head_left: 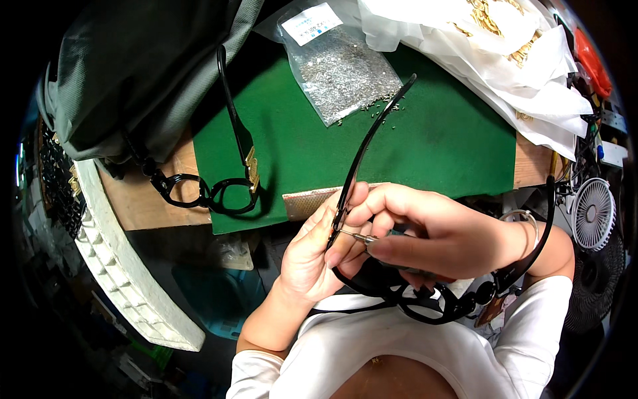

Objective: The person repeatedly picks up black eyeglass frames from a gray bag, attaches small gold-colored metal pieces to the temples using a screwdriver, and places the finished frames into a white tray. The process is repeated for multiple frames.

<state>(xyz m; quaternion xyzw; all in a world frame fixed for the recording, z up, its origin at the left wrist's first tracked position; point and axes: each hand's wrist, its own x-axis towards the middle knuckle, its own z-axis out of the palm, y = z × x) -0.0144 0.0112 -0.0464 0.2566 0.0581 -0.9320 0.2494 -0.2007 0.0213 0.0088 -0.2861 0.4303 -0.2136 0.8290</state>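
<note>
My left hand is closed around black eyeglasses at the hinge of one temple. That temple points up and away over the mat, while the front with its lens rims hangs close to my chest and the other temple rises at the right. In my right hand is a thin screwdriver, pinched between the fingers, its tip against the hinge area. Whether a screw sits at the tip is too small to tell. A second pair of black glasses with a gold ornament lies at the mat's left edge.
A clear bag of tiny metal screws lies on the green mat, several spilled beside it. White plastic wrapping with gold pieces is at the back right. A dark grey bag stands left, a small fan right.
</note>
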